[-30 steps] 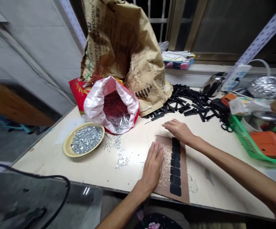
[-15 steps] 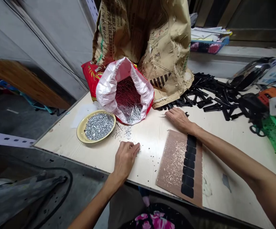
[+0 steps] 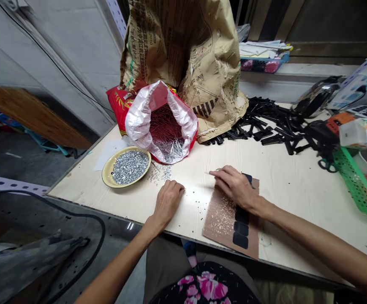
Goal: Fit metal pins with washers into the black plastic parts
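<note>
My left hand (image 3: 169, 198) rests on the pale tabletop, fingertips pressed together; what they hold, if anything, is too small to make out. Over the brown board (image 3: 216, 228) is my right hand (image 3: 235, 185), pinching a thin, light metal piece (image 3: 207, 172) that pokes out past its fingertips. Black rounded pads (image 3: 240, 240) run in a row along the board, partly hidden by that hand, beside pale crumbs. Near my left hand lie loose small metal bits (image 3: 164, 173) and a yellow dish (image 3: 107, 179) of tiny silvery parts.
An open red-and-white bag (image 3: 137, 122) of long thin metal pins stands behind the dish. Behind it rises a large brown paper sack (image 3: 208, 63). Black plastic pieces (image 3: 265, 126) are heaped at the back right, near scissors (image 3: 328, 165) and a green basket (image 3: 357, 181).
My right hand has come back from beside the paper sack to above the board, carrying the thin piece. My left hand has barely shifted; the view has turned slightly right.
</note>
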`<state>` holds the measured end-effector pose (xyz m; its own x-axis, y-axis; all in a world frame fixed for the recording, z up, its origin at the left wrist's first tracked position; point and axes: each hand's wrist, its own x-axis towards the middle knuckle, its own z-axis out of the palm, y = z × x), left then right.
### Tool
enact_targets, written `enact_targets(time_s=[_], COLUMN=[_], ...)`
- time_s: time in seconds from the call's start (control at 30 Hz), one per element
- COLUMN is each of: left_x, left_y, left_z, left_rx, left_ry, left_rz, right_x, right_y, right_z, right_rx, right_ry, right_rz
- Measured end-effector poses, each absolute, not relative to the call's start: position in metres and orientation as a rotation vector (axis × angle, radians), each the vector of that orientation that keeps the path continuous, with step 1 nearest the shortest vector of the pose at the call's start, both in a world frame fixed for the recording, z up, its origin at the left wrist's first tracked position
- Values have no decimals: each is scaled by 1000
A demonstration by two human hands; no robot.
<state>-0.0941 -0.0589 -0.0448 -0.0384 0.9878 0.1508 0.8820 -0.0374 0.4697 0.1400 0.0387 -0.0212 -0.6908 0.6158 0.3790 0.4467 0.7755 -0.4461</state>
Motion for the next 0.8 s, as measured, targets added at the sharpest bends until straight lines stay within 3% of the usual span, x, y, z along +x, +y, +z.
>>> enact_targets(time_s=[0.13, 0.27, 0.5, 0.8], left_x=[-72, -42, -20, -12], left_y=[-49, -40, -34, -27], left_z=[-33, -22, -14, -14], left_rx=[1143, 710, 674, 797], left_ry=[1728, 1411, 1295, 1273], left_rz=[1162, 1406, 1488, 1338], right_x=[131, 128, 140, 151], right_y=[13, 7, 9, 11], right_z=[-15, -12, -13, -13], right_rx=[-767, -835, -914, -983], right_ry=[-2367, -2341, -2328, -2306], right_rz=[689, 658, 588, 610])
